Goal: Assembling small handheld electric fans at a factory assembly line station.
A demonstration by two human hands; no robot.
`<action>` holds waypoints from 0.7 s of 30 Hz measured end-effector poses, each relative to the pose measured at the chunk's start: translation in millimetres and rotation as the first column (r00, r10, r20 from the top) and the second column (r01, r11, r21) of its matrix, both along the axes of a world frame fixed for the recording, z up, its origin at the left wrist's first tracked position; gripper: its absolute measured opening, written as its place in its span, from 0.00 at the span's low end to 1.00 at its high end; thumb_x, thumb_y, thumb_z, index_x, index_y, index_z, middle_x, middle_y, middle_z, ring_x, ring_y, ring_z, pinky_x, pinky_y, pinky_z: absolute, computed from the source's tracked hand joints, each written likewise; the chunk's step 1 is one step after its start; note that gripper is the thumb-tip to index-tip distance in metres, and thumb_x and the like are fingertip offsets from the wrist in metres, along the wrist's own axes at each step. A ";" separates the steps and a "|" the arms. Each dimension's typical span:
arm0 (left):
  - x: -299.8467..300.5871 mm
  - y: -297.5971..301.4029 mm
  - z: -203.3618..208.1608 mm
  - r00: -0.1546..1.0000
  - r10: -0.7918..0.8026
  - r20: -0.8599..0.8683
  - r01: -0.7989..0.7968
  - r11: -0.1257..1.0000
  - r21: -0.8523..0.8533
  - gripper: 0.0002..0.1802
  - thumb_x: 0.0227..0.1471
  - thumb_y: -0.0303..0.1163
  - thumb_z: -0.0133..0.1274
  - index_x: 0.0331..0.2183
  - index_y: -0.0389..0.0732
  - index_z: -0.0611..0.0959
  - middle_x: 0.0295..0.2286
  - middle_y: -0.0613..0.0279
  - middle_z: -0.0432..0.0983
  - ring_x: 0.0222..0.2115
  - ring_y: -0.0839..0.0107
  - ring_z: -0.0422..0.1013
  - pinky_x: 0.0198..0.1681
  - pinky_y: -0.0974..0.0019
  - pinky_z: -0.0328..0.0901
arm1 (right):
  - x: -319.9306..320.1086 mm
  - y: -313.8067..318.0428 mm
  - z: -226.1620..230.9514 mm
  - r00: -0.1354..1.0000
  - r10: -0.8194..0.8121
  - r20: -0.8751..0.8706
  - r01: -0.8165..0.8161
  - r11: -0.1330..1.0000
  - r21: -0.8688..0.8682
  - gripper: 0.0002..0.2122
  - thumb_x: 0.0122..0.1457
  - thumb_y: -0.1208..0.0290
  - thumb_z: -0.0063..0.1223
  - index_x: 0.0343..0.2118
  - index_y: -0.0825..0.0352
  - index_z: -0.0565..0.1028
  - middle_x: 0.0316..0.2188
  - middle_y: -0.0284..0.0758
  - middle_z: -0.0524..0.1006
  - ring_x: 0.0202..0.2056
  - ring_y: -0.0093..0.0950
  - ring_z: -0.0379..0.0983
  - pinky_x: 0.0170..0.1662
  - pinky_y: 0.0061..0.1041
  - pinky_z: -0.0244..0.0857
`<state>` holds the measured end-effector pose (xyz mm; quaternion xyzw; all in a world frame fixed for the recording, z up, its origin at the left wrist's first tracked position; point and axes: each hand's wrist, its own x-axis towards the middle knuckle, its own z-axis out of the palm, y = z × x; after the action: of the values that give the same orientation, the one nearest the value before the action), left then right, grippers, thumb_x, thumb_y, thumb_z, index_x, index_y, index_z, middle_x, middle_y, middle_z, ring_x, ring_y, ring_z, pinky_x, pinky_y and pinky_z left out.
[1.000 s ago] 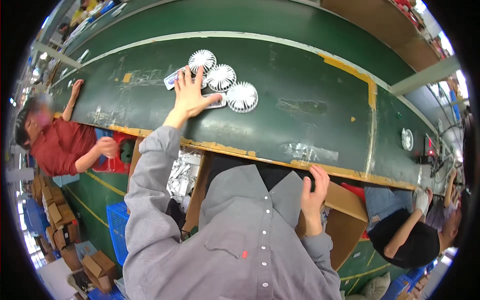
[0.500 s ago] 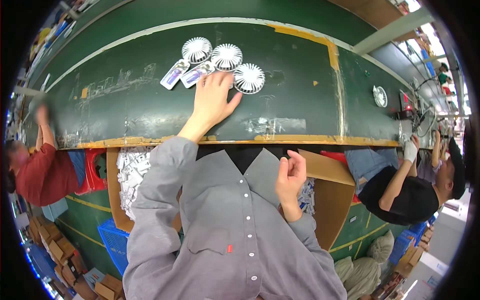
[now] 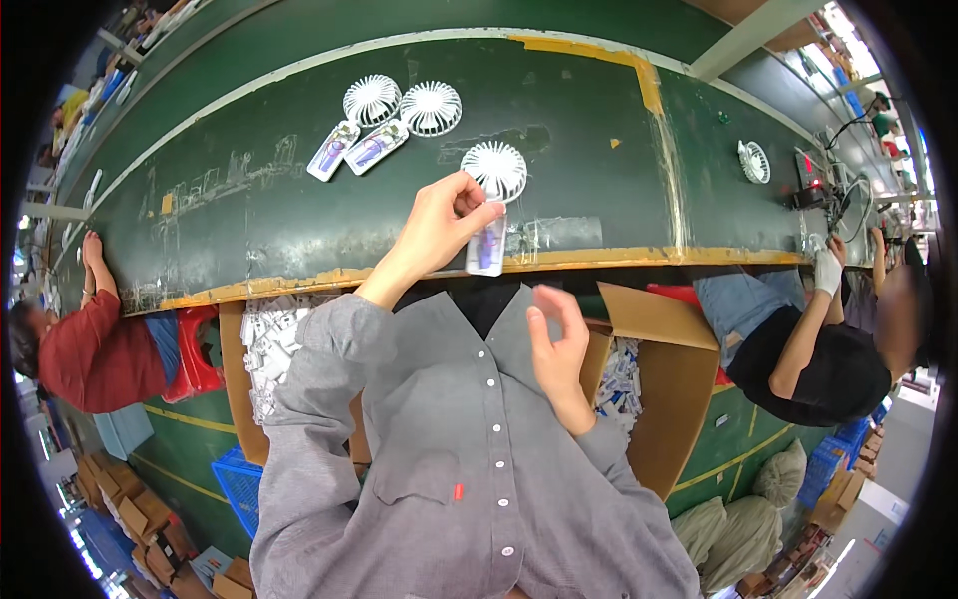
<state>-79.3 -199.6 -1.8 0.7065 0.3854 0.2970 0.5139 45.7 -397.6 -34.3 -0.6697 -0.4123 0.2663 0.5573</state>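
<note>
My left hand (image 3: 447, 222) pinches a white handheld fan (image 3: 494, 168) at the neck, just below its round slatted cage. The fan's handle (image 3: 486, 255) points toward me over the bench's front edge, its hollow side up with purplish-blue parts inside. Two similar white fans, one at left (image 3: 371, 101) and one beside it (image 3: 431, 110), lie farther back on the green bench (image 3: 259, 240), handles slanting toward me. Near my chest, over the gap in front of the bench, my right hand (image 3: 561, 344) is raised with fingers loosely curled and apart, holding nothing.
Cardboard boxes of small white parts stand under the bench edge, one at left (image 3: 232, 379) and one at right (image 3: 679, 399). Another white fan part (image 3: 754, 162) lies at the bench's far right, near wired equipment (image 3: 813, 190). Co-workers sit at left (image 3: 100, 349) and right (image 3: 828, 349).
My left hand has drawn the rightmost fan away from the other two, toward me, its handle now showing at the bench edge. My right hand has shifted slightly left.
</note>
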 end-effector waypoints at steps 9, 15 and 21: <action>22.7 -17.9 3.2 1.000 -0.010 -0.013 0.010 1.000 0.007 0.08 0.51 0.27 0.59 0.28 0.34 0.77 0.24 0.63 0.78 0.22 0.82 0.72 0.26 0.76 0.67 | 7.5 86.7 -0.4 0.854 0.102 0.510 -0.157 0.985 0.067 0.11 0.49 0.79 0.57 0.38 0.70 0.73 0.38 0.40 0.74 0.44 0.43 0.68 0.48 0.38 0.63; 3.3 -9.5 -12.6 0.966 -0.135 -0.222 0.230 0.843 0.487 0.13 0.47 0.25 0.56 0.39 0.40 0.79 0.37 0.57 0.77 0.38 0.56 0.74 0.39 0.59 0.69 | 12.1 96.2 -17.1 0.836 0.025 0.547 -0.119 0.983 0.137 0.12 0.47 0.82 0.54 0.36 0.67 0.74 0.37 0.38 0.75 0.45 0.40 0.68 0.49 0.38 0.62; 13.9 -19.5 -18.2 0.951 -0.154 -0.267 0.278 0.799 0.533 0.18 0.42 0.20 0.52 0.39 0.42 0.78 0.33 0.58 0.75 0.35 0.56 0.73 0.37 0.56 0.68 | 24.8 87.6 -10.5 0.823 0.089 0.561 -0.172 0.980 0.098 0.11 0.48 0.82 0.53 0.36 0.66 0.75 0.35 0.36 0.76 0.46 0.38 0.70 0.50 0.37 0.61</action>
<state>-65.3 -219.1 -20.0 0.8934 0.2486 0.2605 0.2687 70.5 -310.1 -44.8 -0.6462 -0.6189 0.0681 0.4412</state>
